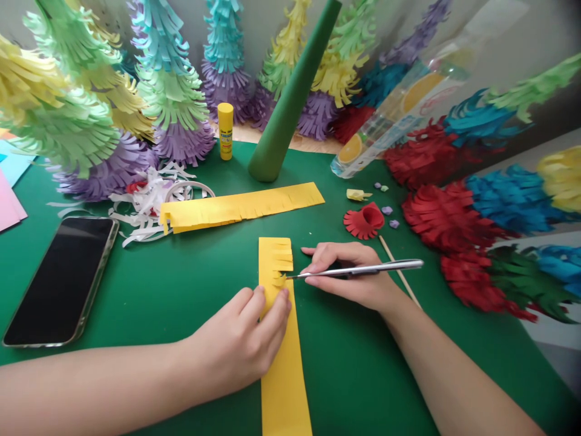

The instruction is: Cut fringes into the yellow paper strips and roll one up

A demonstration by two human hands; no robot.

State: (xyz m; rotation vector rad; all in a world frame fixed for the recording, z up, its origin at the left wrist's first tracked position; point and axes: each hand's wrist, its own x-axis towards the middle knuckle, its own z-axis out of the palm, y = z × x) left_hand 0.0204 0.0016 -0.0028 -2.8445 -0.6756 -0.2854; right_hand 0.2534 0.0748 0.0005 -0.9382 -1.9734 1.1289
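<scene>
At six o'clock on the tabletop point(163, 290), the left hand point(242, 333), grip slightly parted, presses the yellow strip point(285, 375), probably steadying it, while the right hand point(356, 284) pinches the silver pen-like tool point(394, 265) against its three-o'clock edge.

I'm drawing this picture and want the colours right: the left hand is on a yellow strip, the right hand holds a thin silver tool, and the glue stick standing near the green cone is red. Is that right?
Nearly! The head view shows that the glue stick near the green cone is yellow, not red. Everything else you said is right.
</scene>
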